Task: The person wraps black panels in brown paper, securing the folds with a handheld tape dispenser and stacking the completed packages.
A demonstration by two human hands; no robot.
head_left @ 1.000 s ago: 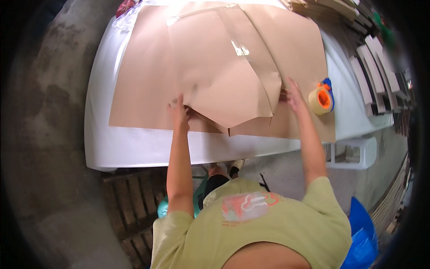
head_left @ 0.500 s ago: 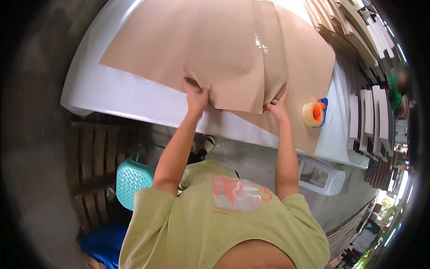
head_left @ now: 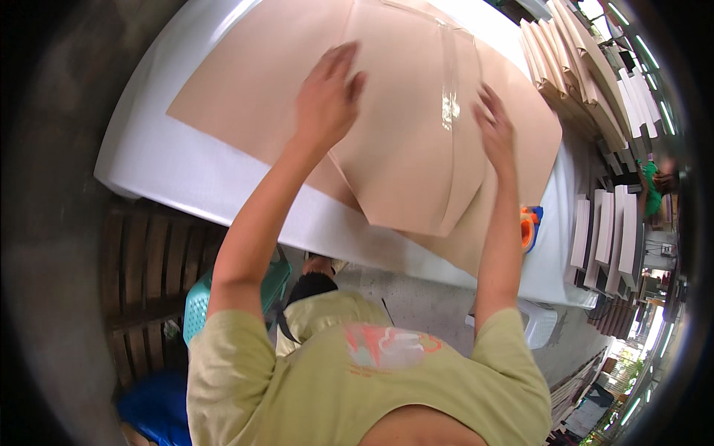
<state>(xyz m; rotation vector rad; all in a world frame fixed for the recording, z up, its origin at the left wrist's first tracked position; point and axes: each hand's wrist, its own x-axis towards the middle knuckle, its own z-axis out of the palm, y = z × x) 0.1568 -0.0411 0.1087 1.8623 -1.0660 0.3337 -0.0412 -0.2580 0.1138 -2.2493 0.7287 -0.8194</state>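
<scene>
A folded piece of brown kraft paper (head_left: 416, 178), its near corners angled, lies on a wider brown paper sheet (head_left: 230, 97). Down its right part runs a shiny strip of clear tape (head_left: 450, 108). My left hand (head_left: 327, 100) is over the left part of the folded paper, fingers stretched out and holding nothing. Above its right edge is my right hand (head_left: 497, 132), fingers apart and also empty. Both hands are slightly blurred; whether they touch the paper I cannot tell. An orange and blue tape dispenser (head_left: 530, 227) sits by my right forearm, which partly covers it.
The paper lies on a white-covered table (head_left: 186, 160). Folded brown paper pieces (head_left: 554, 63) are piled at the far right, with thick white-edged stacks (head_left: 606, 230) nearer. Below the table stand a teal stool (head_left: 197, 305) and a pale stool (head_left: 539, 323). Someone in green (head_left: 652, 186) is at far right.
Both hands have let go of the folded paper's near end and moved away from me, up over it. That end now lies flatter, and my right forearm partly covers the tape dispenser.
</scene>
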